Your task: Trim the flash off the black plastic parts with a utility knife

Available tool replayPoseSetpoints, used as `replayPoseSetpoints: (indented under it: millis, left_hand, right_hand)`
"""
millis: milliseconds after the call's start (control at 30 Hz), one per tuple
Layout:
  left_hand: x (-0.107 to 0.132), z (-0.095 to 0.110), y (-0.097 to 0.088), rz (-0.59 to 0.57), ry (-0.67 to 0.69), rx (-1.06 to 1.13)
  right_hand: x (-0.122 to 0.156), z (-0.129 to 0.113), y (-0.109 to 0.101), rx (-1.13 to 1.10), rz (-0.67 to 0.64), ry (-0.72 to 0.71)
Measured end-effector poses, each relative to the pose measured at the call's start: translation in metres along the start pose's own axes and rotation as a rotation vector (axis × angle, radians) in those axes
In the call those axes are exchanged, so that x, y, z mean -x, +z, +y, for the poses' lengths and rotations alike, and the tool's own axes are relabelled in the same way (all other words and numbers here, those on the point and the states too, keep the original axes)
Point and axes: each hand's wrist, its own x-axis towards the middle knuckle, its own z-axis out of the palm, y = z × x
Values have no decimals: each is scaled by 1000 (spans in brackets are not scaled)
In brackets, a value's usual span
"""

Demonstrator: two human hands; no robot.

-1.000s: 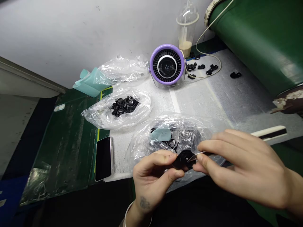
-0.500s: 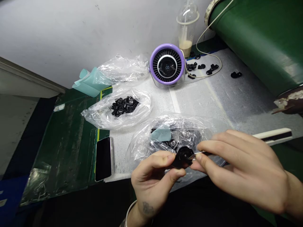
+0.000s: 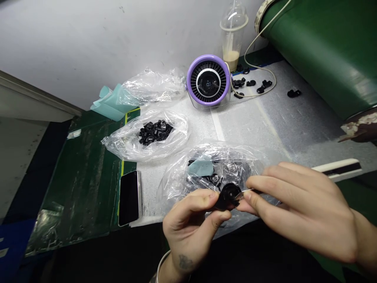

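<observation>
My left hand (image 3: 191,224) pinches a small round black plastic part (image 3: 229,195) between thumb and fingers, its hollow side facing up. In my right hand (image 3: 306,208) is a utility knife (image 3: 338,169) with a white and black handle, which sticks out behind the hand to the right. The thin metal blade touches the right rim of the black part, or lies very close to it. Just beyond my hands lies an open clear plastic bag (image 3: 176,177) with black parts and a pale blue piece (image 3: 201,167) in it.
Another clear bag (image 3: 118,147) holds many black parts. A phone (image 3: 129,198) lies at the left, a purple fan (image 3: 208,80) stands at the back, with a drink cup (image 3: 231,43) behind it. Loose black parts (image 3: 293,93) and a cable (image 3: 272,84) lie near a green roller (image 3: 326,47).
The knife handle and my right hand have shifted very slightly to the left. The black part stays in my left hand, almost still.
</observation>
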Motion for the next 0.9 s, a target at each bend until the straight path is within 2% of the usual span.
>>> replayPoseSetpoints:
  millis: [200, 400, 500, 700, 900]
  left_hand:
    - [0, 3, 1, -7, 9, -57]
    - [-2, 1, -1, -64, 25, -3]
    - [0, 1, -1, -52, 16, -25]
    - [1, 2, -1, -62, -6, -13]
    - [2, 1, -4, -66, 28, -23]
  right_hand:
    - [-1, 1, -2, -13, -10, -21]
    - [1, 3, -3, -20, -13, -52]
    - [1, 2, -5, -38, -26, -50]
    - [0, -1, -11, -48, -97, -24]
    - [-2, 5, -8, -91, -50, -54]
